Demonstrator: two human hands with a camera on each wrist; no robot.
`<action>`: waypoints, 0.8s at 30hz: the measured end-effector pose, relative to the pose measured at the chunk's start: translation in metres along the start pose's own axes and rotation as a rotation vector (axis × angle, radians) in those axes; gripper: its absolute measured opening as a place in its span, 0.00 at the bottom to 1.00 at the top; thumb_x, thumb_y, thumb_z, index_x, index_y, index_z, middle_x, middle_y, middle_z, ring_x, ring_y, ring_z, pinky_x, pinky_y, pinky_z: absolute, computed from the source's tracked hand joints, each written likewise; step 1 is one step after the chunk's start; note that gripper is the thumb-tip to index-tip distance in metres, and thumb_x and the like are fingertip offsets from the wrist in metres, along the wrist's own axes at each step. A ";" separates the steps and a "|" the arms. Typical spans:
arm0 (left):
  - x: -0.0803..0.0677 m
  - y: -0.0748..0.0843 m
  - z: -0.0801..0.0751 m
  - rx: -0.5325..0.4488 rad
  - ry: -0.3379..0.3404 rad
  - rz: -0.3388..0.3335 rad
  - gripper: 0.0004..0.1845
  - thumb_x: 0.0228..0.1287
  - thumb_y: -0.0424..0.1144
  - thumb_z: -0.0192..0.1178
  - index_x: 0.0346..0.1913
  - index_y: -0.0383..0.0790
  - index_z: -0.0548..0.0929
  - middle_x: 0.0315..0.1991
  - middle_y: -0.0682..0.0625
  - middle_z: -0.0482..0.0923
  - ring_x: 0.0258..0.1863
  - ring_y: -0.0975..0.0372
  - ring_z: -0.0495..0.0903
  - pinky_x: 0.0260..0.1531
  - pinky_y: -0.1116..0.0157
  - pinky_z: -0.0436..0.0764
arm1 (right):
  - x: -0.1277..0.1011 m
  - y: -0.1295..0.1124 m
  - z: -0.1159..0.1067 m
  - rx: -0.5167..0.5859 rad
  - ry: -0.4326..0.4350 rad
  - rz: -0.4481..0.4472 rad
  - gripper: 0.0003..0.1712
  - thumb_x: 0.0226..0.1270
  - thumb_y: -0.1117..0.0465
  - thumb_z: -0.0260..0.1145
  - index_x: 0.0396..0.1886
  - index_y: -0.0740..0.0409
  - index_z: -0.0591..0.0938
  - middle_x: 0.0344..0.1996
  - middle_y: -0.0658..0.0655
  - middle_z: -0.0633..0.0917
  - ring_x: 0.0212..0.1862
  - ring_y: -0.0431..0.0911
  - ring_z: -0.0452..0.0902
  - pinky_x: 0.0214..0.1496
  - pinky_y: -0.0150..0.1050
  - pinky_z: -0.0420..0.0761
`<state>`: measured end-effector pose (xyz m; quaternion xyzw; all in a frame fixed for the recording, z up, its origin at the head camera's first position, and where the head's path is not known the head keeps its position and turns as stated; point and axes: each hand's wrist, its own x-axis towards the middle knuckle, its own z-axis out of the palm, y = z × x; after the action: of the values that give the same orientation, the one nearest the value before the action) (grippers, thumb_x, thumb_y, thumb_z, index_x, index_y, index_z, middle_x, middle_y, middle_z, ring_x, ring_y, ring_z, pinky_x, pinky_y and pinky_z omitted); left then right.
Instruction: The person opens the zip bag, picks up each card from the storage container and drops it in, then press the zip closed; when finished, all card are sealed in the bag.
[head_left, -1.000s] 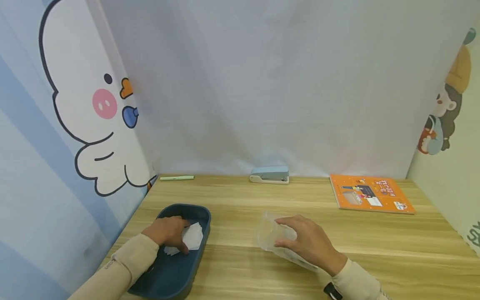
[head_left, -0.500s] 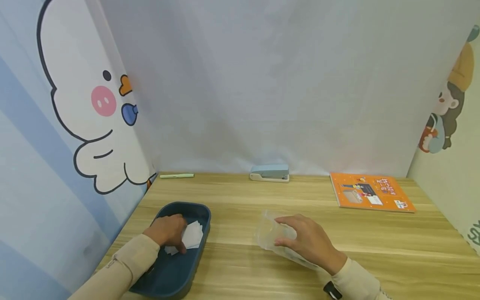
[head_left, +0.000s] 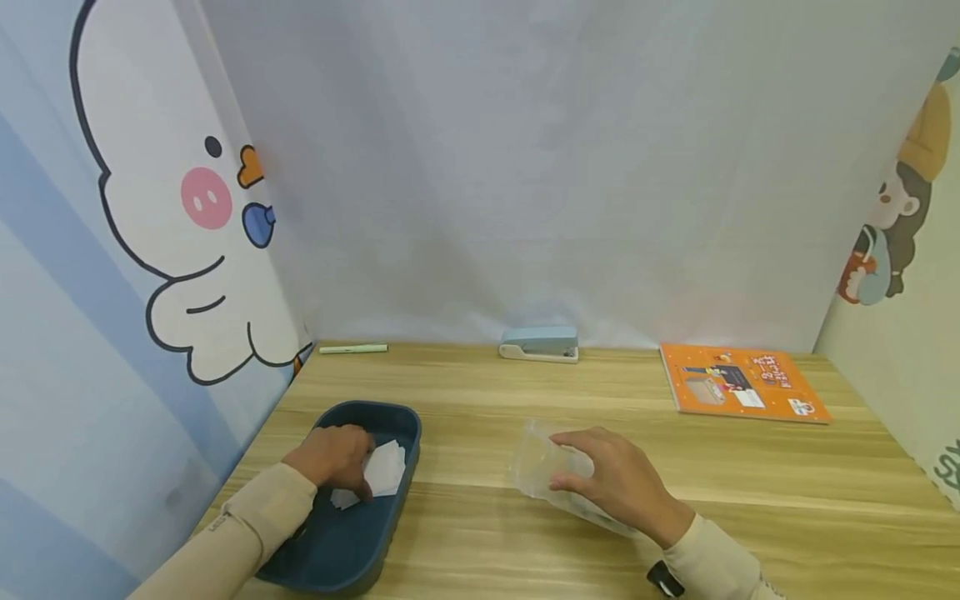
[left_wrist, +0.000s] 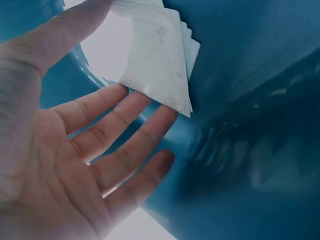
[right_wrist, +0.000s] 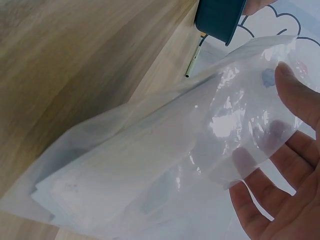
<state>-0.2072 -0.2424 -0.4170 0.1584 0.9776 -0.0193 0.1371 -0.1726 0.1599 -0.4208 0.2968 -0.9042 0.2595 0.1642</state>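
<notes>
While the left hand reaches into the dark blue tray, its fingers lie over a small stack of white paper cards resting in the tray's far end. From the left wrist view, the thumb sits on top of the cards and the fingers spread loosely beneath their edge against the blue wall, so the hand pinches the stack lightly rather than clenching it. The cards fan out slightly, just beyond the fingertips and toward the tray's right rim.

The right hand rests on the wooden table, well to the right of the tray, and grasps a clear plastic bag. The bag's open mouth points away from the palm toward the left hand, and the rest of it lies under the palm and wrist. In the right wrist view the fingers show through the film of the bag, curled round its upper edge.

Beyond both hands, along the back curtain, lie a pale green pen, a light blue stapler and, farther right, an orange booklet.
</notes>
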 end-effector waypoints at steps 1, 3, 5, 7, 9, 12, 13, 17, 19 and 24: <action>0.000 0.000 0.000 0.005 0.008 0.004 0.29 0.40 0.56 0.82 0.41 0.40 0.85 0.34 0.49 0.79 0.32 0.57 0.78 0.34 0.49 0.79 | 0.000 0.000 0.000 -0.002 0.002 -0.001 0.30 0.52 0.44 0.79 0.54 0.50 0.87 0.48 0.50 0.87 0.49 0.47 0.84 0.46 0.45 0.82; 0.001 0.000 0.000 0.016 0.019 0.011 0.28 0.41 0.57 0.81 0.38 0.40 0.84 0.32 0.49 0.79 0.31 0.57 0.78 0.33 0.49 0.79 | 0.001 0.000 -0.001 -0.006 0.003 0.000 0.30 0.51 0.44 0.79 0.54 0.50 0.87 0.48 0.50 0.87 0.49 0.47 0.84 0.46 0.45 0.82; 0.001 0.000 0.000 0.025 0.024 0.015 0.28 0.43 0.58 0.80 0.37 0.40 0.83 0.32 0.48 0.79 0.30 0.56 0.78 0.32 0.50 0.79 | 0.001 0.000 -0.001 -0.007 0.002 0.003 0.30 0.52 0.44 0.79 0.54 0.50 0.87 0.48 0.50 0.87 0.49 0.47 0.84 0.46 0.46 0.82; 0.002 0.000 0.000 0.025 0.026 0.014 0.28 0.43 0.58 0.79 0.39 0.40 0.84 0.33 0.47 0.81 0.31 0.56 0.79 0.32 0.49 0.80 | 0.001 0.000 -0.001 -0.005 -0.001 0.005 0.30 0.52 0.44 0.79 0.54 0.50 0.87 0.49 0.50 0.87 0.49 0.47 0.84 0.46 0.46 0.82; 0.002 -0.001 -0.001 0.014 0.027 0.009 0.29 0.44 0.57 0.80 0.43 0.39 0.84 0.35 0.46 0.82 0.32 0.55 0.80 0.33 0.49 0.80 | 0.000 0.000 -0.001 -0.002 0.000 0.005 0.30 0.52 0.44 0.79 0.54 0.50 0.87 0.49 0.50 0.87 0.49 0.47 0.84 0.47 0.46 0.82; 0.001 -0.002 -0.003 -0.018 0.029 -0.003 0.31 0.45 0.56 0.80 0.47 0.39 0.85 0.39 0.45 0.83 0.35 0.54 0.81 0.35 0.49 0.80 | 0.000 0.000 -0.001 -0.003 0.004 -0.001 0.30 0.52 0.44 0.79 0.54 0.50 0.87 0.49 0.51 0.87 0.49 0.47 0.84 0.46 0.46 0.83; 0.001 -0.002 -0.004 -0.029 0.028 -0.008 0.31 0.45 0.55 0.80 0.49 0.39 0.85 0.40 0.45 0.83 0.36 0.54 0.81 0.36 0.49 0.80 | 0.000 0.000 -0.001 -0.006 0.006 -0.003 0.30 0.52 0.44 0.79 0.54 0.51 0.87 0.49 0.51 0.87 0.49 0.47 0.84 0.46 0.46 0.83; 0.001 -0.003 -0.005 -0.045 0.029 -0.013 0.32 0.45 0.54 0.80 0.51 0.40 0.85 0.44 0.44 0.84 0.39 0.53 0.82 0.38 0.49 0.80 | 0.000 0.001 -0.001 -0.020 0.013 -0.013 0.31 0.51 0.44 0.79 0.54 0.51 0.87 0.49 0.51 0.87 0.49 0.47 0.84 0.46 0.45 0.83; 0.000 -0.003 -0.004 -0.036 0.033 -0.008 0.31 0.45 0.53 0.80 0.51 0.40 0.85 0.45 0.44 0.83 0.41 0.52 0.82 0.39 0.48 0.81 | 0.001 0.001 0.000 -0.018 0.017 -0.017 0.31 0.51 0.44 0.80 0.54 0.51 0.87 0.48 0.51 0.87 0.49 0.47 0.84 0.46 0.45 0.83; -0.003 -0.002 -0.002 -0.031 0.053 0.008 0.30 0.44 0.51 0.81 0.51 0.41 0.85 0.47 0.45 0.80 0.43 0.51 0.80 0.40 0.46 0.80 | 0.000 0.002 0.002 -0.012 0.030 -0.030 0.31 0.50 0.45 0.80 0.54 0.51 0.87 0.47 0.51 0.88 0.47 0.46 0.84 0.45 0.44 0.83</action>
<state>-0.2054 -0.2451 -0.4142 0.1605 0.9804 0.0007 0.1138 -0.1743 0.1598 -0.4226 0.3054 -0.8986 0.2559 0.1834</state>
